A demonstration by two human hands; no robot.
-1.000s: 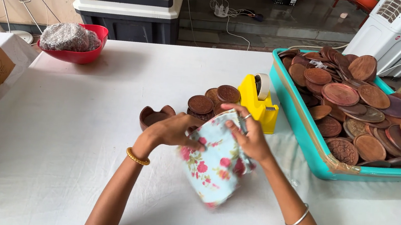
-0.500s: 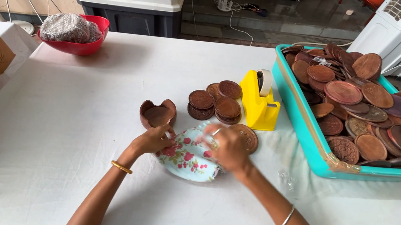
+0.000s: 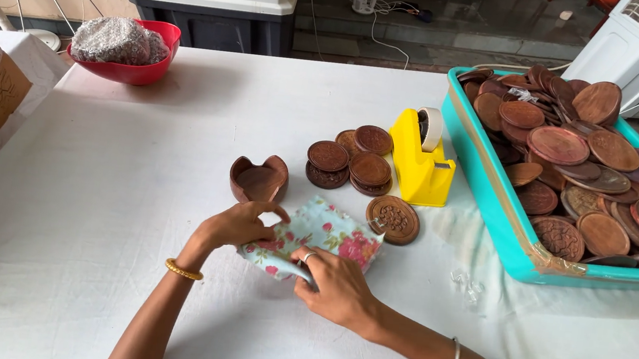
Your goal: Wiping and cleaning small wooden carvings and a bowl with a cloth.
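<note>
So the floral pouch (image 3: 317, 239) is flat on the table (image 3: 135, 182) near the front edge, about the middle. My left hand (image 3: 238, 225) is pinching its left edge, and my right hand (image 3: 335, 286) is pressed down on the near corner with fingers closed around it. My hands cover a good chunk of the fabric, so I can't tell what's inside, if anything.

Just behind the left hand sits a small wooden bowl (image 3: 259, 181), and a carved disc (image 3: 394, 218) touches the pouch's right corner. Further back there's a stack of discs (image 3: 352, 163), then the yellow tape dispenser (image 3: 420, 159). The teal tray (image 3: 487, 183) full of discs hangs at the right edge, cut off by the frame. Red bowl (image 3: 127, 69) at the far left corner, holding something wrapped and grey, hard to make out.

White cloth on the table, coolers and cables on the floor behind.

A second ago I had the pouch lifted up in both hands; now it's lying down.
</note>
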